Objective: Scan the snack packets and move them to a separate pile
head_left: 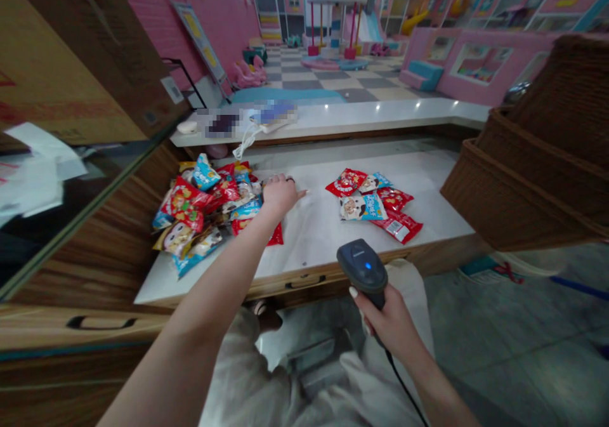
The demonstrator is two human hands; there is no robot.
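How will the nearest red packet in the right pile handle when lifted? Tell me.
The red snack packet looks thin and flat, so probably light and floppy. Its glossy wrap may slip. Lying flat on the counter, it should slide, not roll.

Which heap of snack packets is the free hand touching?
The bigger heap, on the left; the left hand rests on its edge. The smaller heap lies apart, untouched.

Snack pile left on counter; smaller pile right; baskets far right; scanner before counter.
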